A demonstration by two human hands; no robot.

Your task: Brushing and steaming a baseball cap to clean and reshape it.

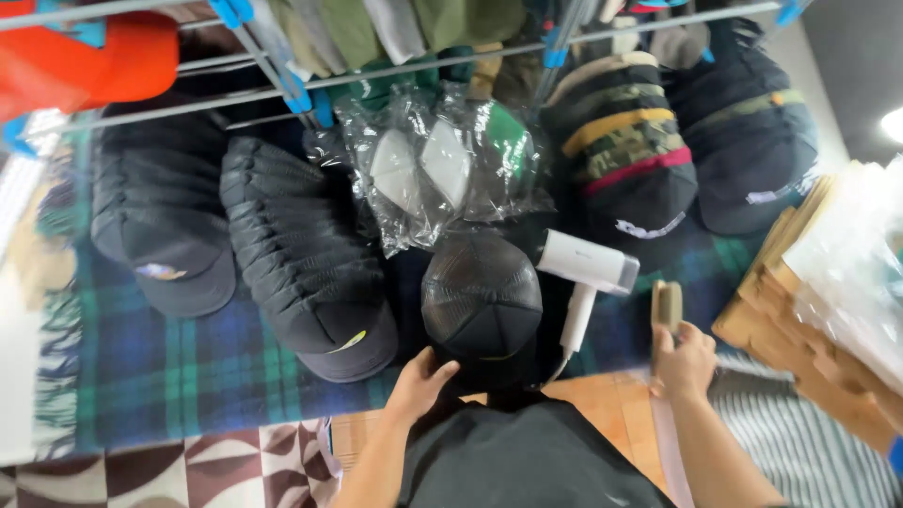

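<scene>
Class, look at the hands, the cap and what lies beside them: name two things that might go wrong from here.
1. The white handheld steamer lies close beside the black cap that the left hand touches; a nudge might knock it.
2. The right hand holds a brush upright near it and might bump it.

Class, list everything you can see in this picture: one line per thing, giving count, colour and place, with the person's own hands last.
Black mesh cap: one, black, centre, by left hand.
Cap stacks: several, mostly black, one striped, on the blanket.
Bagged caps: a few, white and green, centre back.
Steamer: one, white, right of mesh cap.
Brush: one, tan, in right hand.
Blanket: one, blue-green plaid, under caps.
Rack: one, grey with blue clips, top.
Cardboard: stack, brown, right.
Left hand: touching mesh cap.
Right hand: holding brush.
</scene>
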